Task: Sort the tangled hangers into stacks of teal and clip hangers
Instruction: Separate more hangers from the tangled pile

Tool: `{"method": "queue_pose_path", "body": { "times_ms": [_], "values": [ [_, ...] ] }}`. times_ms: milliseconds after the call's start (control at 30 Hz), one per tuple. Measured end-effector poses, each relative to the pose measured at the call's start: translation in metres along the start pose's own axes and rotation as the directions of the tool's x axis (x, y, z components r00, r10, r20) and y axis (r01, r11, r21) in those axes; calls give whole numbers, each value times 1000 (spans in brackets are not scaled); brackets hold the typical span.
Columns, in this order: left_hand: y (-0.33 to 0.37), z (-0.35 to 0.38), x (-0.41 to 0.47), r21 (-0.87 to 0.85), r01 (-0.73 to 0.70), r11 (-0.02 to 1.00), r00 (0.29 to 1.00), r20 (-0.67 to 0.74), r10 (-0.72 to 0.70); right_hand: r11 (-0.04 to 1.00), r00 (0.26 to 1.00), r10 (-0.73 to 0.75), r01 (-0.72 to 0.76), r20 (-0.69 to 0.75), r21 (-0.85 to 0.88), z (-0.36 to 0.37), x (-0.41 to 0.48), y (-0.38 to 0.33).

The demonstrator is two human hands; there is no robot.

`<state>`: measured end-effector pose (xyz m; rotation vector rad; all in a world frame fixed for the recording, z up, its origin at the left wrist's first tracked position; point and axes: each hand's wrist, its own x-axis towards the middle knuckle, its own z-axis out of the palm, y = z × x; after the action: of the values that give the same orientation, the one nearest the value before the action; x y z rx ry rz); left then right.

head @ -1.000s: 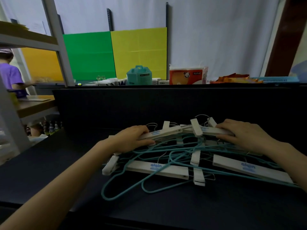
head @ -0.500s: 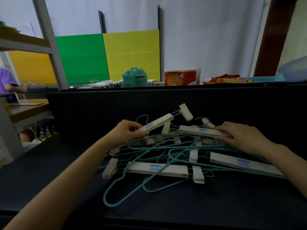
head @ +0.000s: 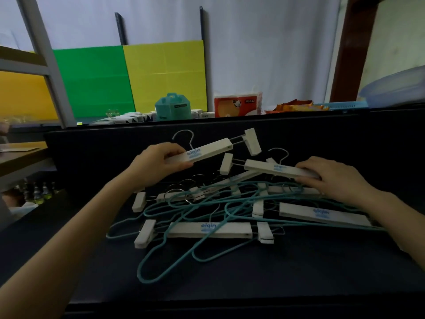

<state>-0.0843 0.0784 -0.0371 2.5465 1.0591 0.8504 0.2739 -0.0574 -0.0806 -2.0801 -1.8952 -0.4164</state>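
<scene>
Now the left hand has its grip clenched round one end of a raised clip hanger. It holds this hanger above the tangle, tilted up to the right, with its far clip hanging free and its wire hook showing behind the fingers. The right hand grasps the right end of a second clip hanger, which sits on top of the pile, fingers over the bar and thumb under it. Below both, teal hangers loop through more white clip hangers on the dark bench. One of these lies nearest the front edge and another beneath the right wrist. Behind the bench's back wall stand a teal box and a red-and-white tissue pack.
</scene>
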Motion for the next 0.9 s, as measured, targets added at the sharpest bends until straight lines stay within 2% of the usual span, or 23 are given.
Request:
{"method": "queue_pose_path", "body": {
  "times_ms": [233, 433, 667, 900],
  "values": [
    [49, 28, 8, -24, -120, 993, 992, 35, 120, 998, 997, 61, -60, -51, 26, -24, -50, 38],
    [119, 71, 30, -54, -230, 972, 972, 33, 232, 989, 986, 145, -143, -77, 28, -53, -107, 97],
    [218, 143, 57, -50, -271, 961, 957, 95, 274, 964, 962, 255, -261, -92, -55, -84, -161, 199],
    [324, 224, 70, -38, -274, 961, 958, 78, 276, 957, 959, 281, -283, -32, -70, -120, -196, 325]
  ]
}}
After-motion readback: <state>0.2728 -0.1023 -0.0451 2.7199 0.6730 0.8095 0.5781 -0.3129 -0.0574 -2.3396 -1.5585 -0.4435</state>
